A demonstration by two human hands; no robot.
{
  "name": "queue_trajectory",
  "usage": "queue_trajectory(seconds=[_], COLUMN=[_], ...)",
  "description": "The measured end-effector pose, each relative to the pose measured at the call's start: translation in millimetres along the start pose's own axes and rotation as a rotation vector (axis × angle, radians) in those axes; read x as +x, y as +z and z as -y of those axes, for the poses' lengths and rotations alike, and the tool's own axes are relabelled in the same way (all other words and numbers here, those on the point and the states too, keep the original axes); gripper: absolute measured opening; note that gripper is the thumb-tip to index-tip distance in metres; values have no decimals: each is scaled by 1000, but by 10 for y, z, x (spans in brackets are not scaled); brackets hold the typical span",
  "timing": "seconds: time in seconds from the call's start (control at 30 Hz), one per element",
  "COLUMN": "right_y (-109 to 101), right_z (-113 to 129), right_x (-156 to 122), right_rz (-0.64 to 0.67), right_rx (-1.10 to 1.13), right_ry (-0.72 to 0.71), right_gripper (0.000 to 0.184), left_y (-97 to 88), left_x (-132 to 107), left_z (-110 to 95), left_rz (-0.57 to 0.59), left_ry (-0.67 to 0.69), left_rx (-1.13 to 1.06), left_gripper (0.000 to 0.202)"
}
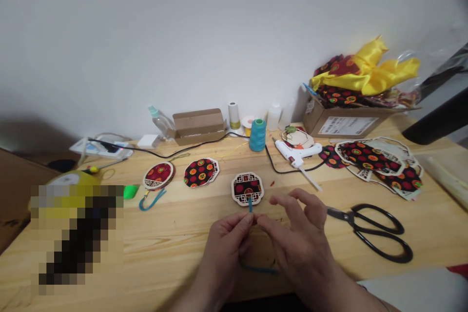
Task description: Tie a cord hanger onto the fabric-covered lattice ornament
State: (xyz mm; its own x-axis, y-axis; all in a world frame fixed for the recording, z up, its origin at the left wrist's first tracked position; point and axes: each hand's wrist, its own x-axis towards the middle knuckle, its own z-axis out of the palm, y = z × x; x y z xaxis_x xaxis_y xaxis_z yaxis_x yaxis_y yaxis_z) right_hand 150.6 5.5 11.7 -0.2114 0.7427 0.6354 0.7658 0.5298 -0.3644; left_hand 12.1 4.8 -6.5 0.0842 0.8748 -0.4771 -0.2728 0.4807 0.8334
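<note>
In front of me a wooden ornament (247, 188) with a pale lattice frame and dark red-patterned fabric lies flat on the table. A teal cord (250, 204) runs from its lower edge towards me into the fingertips of my left hand (229, 241), which is pinched on it. The cord's loose end curves out below my hands. My right hand (302, 234) meets the left fingertips with its own thumb side, its other fingers raised and bent. Whatever is between the right fingertips is too small to make out.
Black-handled scissors (365, 231) lie at right, behind them a white glue gun (298, 151) with its cable. Two more ornaments, one a corded ornament (159, 175), lie left. A teal thread spool (258, 135) and a cardboard box of fabric (340, 122) stand at the back.
</note>
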Motion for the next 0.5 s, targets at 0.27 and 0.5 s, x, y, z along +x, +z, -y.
queue_trajectory(seconds=[0.27, 0.5], right_y=[84, 203], right_z=[-23, -11], right_x=[-48, -143], right_rz=[139, 171], right_rx=[213, 384], right_ry=[135, 269], right_gripper=[14, 16], left_y=[10, 13], left_x=[15, 1], left_z=[-3, -7], left_rz=[13, 28], left_ry=[7, -17], left_rx=[-78, -121], left_gripper=[23, 26])
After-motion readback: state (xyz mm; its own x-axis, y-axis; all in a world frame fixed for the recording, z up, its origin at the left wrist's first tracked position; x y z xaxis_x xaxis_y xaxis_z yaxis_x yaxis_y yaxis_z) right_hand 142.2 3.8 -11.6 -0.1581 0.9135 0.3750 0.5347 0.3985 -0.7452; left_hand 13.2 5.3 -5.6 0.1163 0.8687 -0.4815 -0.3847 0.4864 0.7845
